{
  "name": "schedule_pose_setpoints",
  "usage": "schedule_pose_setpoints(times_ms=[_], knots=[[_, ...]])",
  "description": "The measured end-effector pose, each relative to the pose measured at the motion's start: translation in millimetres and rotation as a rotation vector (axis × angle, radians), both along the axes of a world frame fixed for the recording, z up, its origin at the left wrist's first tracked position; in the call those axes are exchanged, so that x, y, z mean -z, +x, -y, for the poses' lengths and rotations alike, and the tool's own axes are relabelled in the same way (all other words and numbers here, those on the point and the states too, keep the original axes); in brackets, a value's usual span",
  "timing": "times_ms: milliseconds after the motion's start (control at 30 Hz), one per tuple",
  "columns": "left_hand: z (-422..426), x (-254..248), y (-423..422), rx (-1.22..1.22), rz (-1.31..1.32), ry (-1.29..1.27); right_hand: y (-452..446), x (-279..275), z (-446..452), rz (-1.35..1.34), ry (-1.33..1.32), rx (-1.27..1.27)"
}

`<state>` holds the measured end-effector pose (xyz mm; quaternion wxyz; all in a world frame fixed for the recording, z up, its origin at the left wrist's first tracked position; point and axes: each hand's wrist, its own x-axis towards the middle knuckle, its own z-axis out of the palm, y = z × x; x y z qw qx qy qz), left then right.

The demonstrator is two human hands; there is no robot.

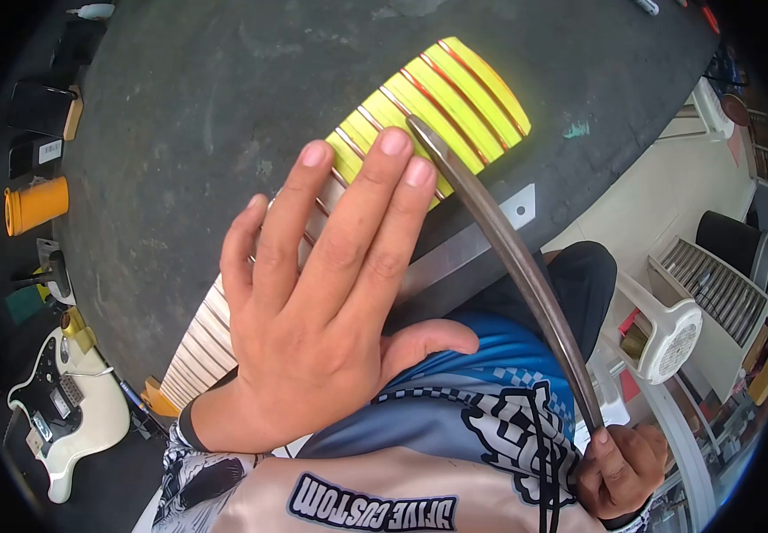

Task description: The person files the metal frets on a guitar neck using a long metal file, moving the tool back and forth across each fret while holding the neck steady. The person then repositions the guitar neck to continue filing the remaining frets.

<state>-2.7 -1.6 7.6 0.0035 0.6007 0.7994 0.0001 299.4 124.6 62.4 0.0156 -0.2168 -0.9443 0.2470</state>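
Nearest us, our right hand (pixel 619 471) is closed around one end of a long metal tool (pixel 526 266). Our left hand (pixel 322 266) lies palm down, fingers straight and thumb spread wide, over the fretted neck (pixel 459 107), which lies on the dark tabletop (pixel 224 89). A metal strip (pixel 473 249) lies just beside it. Farther up, the tool's tip reaches the neck's yellow-green end (touching or just above, we cannot tell).

Fretboard (pixel 462 108) on table (pixel 180 124) under tool tip (pixel 431 142); guitar body (pixel 102 410) left.
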Motion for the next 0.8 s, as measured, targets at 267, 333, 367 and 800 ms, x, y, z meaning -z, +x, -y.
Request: schedule_pose_setpoints(times_ms=[267,333,367,800], knots=[[-2,-3,1,-0.018,0.028,-0.01,-2,-1,5,0.005,0.005,0.01],[-2,-3,0,-0.025,0.031,-0.002,-11,1,4,-0.003,-0.001,-0.002],[-1,-3,0,-0.027,0.034,0.001,-20,2,2,-0.005,0.027,-0.029],[-1,-4,0,-0.032,0.069,0.005,-64,8,-12,-0.012,0.034,-0.081]])
